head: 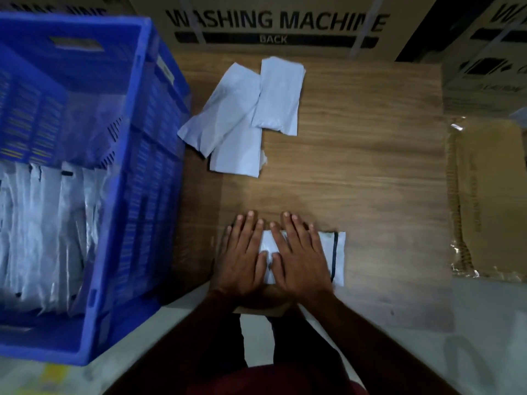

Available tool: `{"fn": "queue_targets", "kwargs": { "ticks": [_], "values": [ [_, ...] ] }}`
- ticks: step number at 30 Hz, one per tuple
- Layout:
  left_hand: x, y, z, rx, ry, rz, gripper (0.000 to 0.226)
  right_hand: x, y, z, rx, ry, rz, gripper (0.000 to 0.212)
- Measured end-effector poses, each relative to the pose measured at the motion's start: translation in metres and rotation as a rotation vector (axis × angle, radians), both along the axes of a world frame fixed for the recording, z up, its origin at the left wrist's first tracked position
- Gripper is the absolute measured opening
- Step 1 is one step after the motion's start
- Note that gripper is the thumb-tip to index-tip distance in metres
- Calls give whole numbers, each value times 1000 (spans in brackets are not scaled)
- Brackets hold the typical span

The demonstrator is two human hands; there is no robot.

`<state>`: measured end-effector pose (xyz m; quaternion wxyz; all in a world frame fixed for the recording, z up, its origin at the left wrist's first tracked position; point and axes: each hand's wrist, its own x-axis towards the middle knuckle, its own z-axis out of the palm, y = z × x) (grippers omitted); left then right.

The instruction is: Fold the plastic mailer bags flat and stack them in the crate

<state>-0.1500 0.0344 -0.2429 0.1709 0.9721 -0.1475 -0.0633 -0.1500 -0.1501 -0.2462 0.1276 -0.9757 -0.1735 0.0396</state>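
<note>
Already the blue crate [137,178] at the left holds a good many pale mailer bags [42,232], standing on edge in a packed row against its near wall, so a fair part of the work looks done. One white bag [338,258] lies on the near middle of the wooden surface [370,181], and both hands are flat on it. Its right end, with a dark strip across it, shows past the fingers, and it appears folded down to a small packet, though the hands hide most of it. The left hand [242,258] lies palm down, fingers straight and spread, over the left part of the bag. The right hand [299,258] lies the same way just beside it, the thumbs almost touching. Neither grip closes on anything; both are fully open and press down, which I judge to be the flattening of a fold. Farther off, near the crate's right wall, three folded bags [242,115] lie loosely overlapped on the surface. By my reading these and the bag under the hands are yet to go into the crate. Cardboard boxes [273,24] printed with large lettering stand along the far edge.
</note>
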Motion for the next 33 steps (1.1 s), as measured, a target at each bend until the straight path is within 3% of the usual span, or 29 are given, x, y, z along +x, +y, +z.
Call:
{"fn": "queue_targets", "kwargs": {
  "ticks": [8, 11, 14, 22, 27, 29, 33],
  "values": [
    [-4, -3, 0, 50, -46, 27, 66, -1, 1, 5, 49, 15, -3, 64],
    [-1, -22, 8, 34, -84, -3, 66, 0, -17, 17, 125, -37, -116, 61],
    [4, -40, 4, 58, -77, -82, 66, 0, -47, 23, 72, 7, -214, 63],
    [8, -42, -10, 76, -115, -83, 66, 3, -68, 5, 43, 36, -136, 65],
    [10, -41, 0, 103, -32, -105, 68, 2, -68, 11, 31, 74, -120, 67],
    [9, -36, 10, 89, -29, -84, 70, 4, -75, 18, 37, 59, 24, 74],
    [0, -9, 37, 116, -130, -68, 68, 26, -85, 22, -22, 32, 535, 96]
  ]
}}
